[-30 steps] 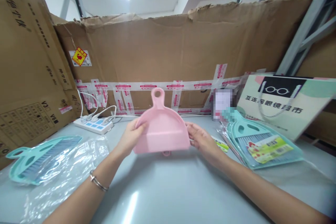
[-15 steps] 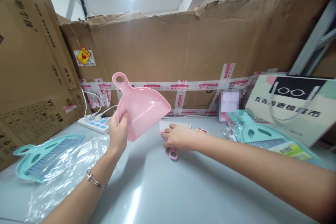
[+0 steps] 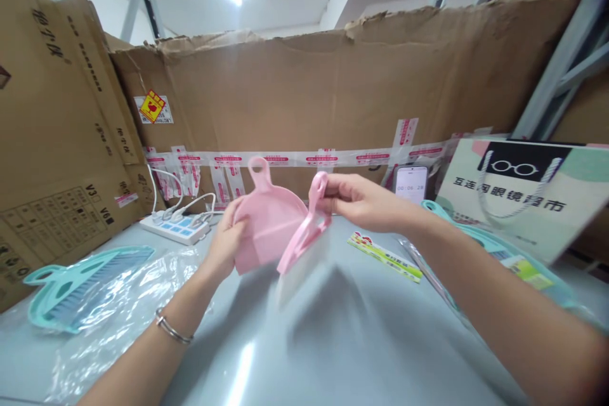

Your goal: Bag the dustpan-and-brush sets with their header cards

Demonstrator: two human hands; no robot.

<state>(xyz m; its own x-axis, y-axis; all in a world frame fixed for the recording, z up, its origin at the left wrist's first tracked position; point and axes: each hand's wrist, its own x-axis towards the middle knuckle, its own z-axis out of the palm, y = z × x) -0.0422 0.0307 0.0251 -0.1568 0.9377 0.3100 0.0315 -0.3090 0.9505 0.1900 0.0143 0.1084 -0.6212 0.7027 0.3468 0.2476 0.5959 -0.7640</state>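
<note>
Pink brush [image 3: 301, 243] nr dustpan [image 3: 269, 222] R edge, above tbl [image 3: 380, 349]

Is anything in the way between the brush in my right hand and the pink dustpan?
Nothing visible; the brush overlaps the dustpan in view, and the printed card lies to the right of both.

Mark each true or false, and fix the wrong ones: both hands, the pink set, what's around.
1. The left hand grips the pink dustpan. True.
2. The right hand holds the pink brush by its bristles. False: by its handle.
3. A teal dustpan set lies at picture left, beside clear plastic. True.
4. The phone is left of the power strip. False: right of it.
</note>
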